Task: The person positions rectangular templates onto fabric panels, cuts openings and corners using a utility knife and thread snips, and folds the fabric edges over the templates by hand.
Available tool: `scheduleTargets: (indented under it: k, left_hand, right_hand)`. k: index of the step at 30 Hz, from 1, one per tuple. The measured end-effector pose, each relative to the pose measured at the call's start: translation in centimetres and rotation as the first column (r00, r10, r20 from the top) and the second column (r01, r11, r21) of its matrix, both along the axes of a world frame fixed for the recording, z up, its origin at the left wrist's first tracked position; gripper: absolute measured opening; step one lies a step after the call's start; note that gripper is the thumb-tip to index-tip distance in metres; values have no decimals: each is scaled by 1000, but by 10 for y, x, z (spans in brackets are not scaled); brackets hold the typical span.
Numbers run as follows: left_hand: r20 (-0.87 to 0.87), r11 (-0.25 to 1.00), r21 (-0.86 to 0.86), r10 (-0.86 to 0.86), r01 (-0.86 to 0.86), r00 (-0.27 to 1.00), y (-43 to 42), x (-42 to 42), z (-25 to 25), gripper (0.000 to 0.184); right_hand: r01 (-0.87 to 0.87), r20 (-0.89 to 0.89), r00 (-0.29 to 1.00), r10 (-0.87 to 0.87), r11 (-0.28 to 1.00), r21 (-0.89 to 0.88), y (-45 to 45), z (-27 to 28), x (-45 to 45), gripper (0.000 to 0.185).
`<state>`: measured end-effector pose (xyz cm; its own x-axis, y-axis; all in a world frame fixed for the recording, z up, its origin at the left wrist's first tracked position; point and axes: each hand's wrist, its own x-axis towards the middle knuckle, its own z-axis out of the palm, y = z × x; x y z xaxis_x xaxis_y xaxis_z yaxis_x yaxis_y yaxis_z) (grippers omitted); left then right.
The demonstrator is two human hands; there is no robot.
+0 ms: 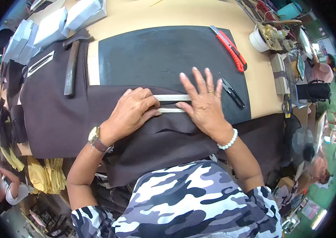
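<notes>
Locate two pale strips (172,97) on dark fabric (156,141) at the near side of the worktop (263,93), lengthwise left to right between the left-hand grip (134,109), curled at their left ends but too covered to tell pinching from pressing, and the right-hand grip (205,103), spread over their right portion, equally near.

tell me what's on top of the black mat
The black mat bears a red cutter at its right edge and small black snips. Dark brown fabric, under the left hand and right hand, covers its near part; whatever lies beneath cannot be seen.
</notes>
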<state>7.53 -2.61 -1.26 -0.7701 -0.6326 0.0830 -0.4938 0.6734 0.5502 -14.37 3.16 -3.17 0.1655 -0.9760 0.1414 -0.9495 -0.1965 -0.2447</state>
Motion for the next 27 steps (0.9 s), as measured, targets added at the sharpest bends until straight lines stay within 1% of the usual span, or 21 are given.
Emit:
scheduleTargets:
  k: [4, 6, 9, 12, 15, 18, 21, 24, 27]
  left_hand:
    - [-54, 1000, -4, 22, -22, 998, -1, 2, 0, 16]
    - [-82, 1000, 14, 15, -14, 997, -4, 2, -4, 18]
    - [-69, 999, 42, 11, -8, 998, -6, 2, -3, 22]
    - [-74, 998, 50, 26, -23, 997, -8, 9, -2, 25]
    - [-12, 973, 165, 169, -165, 986, -9, 19, 8, 27]
    - [-48, 972, 200, 138, -126, 989, -10, 27, 4, 25]
    - [-54, 965, 232, 139, -123, 989, -9, 25, 3, 23]
    - [-30, 978, 179, 113, -106, 993, -10, 19, 4, 21]
    - [15, 974, 212, 80, -82, 997, -15, 15, 7, 21]
  right_hand:
    - [-15, -23, 1000, 15, 1000, 5, 1, 3, 0, 71]
    - [-60, -28, 998, 60, 998, -11, -5, 1, 13, 71]
    - [-147, -37, 989, 145, 988, -52, -16, -7, 38, 71]
    - [-99, 24, 995, 99, 995, -18, -16, -8, 38, 70]
    - [-87, 38, 996, 87, 996, 16, -11, -9, 34, 68]
    - [-83, 55, 995, 81, 996, 25, -11, -9, 33, 69]
    - [-83, 73, 994, 81, 996, 21, -11, -11, 33, 70]
    - [-77, 91, 993, 76, 997, 11, -10, -14, 33, 72]
    - [-71, 107, 992, 69, 997, 18, -11, -13, 32, 74]
